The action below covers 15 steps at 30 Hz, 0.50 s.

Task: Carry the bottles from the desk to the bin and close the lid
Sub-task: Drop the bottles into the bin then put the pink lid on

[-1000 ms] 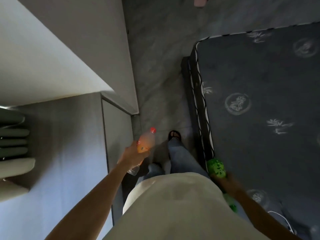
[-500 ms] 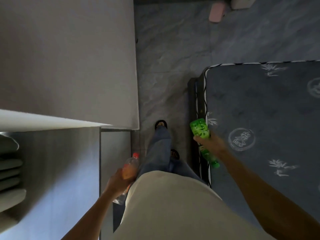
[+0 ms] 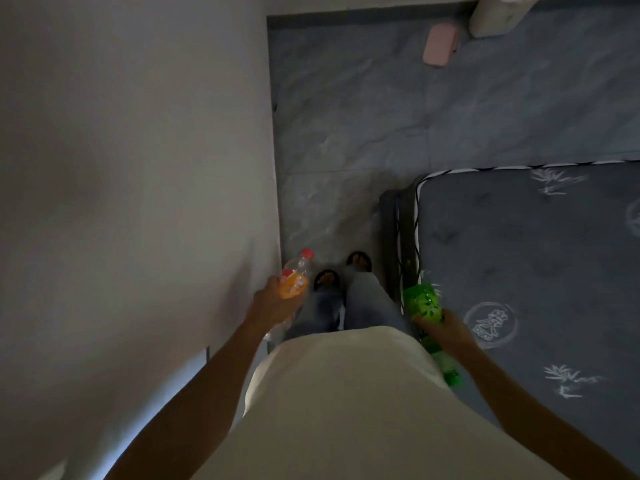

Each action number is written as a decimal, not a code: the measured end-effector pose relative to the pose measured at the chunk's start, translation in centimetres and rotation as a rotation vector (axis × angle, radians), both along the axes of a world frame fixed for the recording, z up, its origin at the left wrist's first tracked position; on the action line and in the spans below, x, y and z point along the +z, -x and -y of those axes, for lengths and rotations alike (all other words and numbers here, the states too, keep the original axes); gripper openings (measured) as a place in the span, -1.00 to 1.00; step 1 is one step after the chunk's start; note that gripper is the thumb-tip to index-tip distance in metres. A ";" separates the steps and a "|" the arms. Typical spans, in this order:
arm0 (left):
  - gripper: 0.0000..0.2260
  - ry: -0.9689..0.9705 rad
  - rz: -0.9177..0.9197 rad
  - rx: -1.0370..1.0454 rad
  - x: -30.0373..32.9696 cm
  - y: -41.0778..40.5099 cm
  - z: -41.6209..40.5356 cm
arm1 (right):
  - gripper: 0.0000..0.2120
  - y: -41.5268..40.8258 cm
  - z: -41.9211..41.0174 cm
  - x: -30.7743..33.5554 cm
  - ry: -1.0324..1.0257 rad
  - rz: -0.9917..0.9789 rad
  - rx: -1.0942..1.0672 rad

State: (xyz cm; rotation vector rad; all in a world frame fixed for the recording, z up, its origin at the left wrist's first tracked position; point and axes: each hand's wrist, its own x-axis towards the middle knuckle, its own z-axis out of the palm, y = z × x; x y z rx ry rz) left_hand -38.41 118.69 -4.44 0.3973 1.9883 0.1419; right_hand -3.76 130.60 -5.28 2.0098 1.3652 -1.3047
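Observation:
My left hand (image 3: 273,303) grips a clear bottle with an orange label and a red cap (image 3: 296,277), its cap pointing forward, close to the wall on my left. My right hand (image 3: 445,332) holds a green bottle (image 3: 422,301) with a leaf-pattern label, lying along the mattress edge with its cap end back toward my body. Both bottles hang at hip height over the floor. No bin or desk is in view.
A pale wall or cabinet side (image 3: 138,168) fills the left. A dark patterned mattress (image 3: 540,271) on a frame lies to the right, leaving a narrow grey marble floor lane (image 3: 346,133) ahead. A pink object (image 3: 440,45) and a white item (image 3: 498,13) sit at the far end.
I have walked forward along the lane; the cabinet corner has passed behind and the mattress end is nearer. My left hand swung forward with the orange bottle, my right hand swung back.

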 end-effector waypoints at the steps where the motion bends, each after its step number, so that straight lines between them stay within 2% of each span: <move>1: -0.24 -0.014 -0.001 -0.011 0.0 0.6 -2.2 | -0.74 -0.3 -0.5 0.0 0.015 0.014 -0.019; 4: -0.32 -0.055 -0.010 -0.052 -0.3 2.1 -8.4 | -0.56 -1.0 -2.7 -0.3 0.049 0.042 -0.062; 7: -0.32 -0.073 -0.022 -0.120 -0.7 3.7 -14.1 | -0.42 -1.3 -6.5 -1.1 0.073 0.068 -0.097; 12: -0.27 -0.015 -0.048 -0.172 -1.0 6.7 -20.9 | -0.44 0.6 -15.6 -2.4 0.070 0.033 -0.108; 15: -0.33 0.030 -0.105 -0.169 -1.4 8.5 -23.2 | -0.42 3.4 -22.3 -2.6 0.034 0.009 -0.113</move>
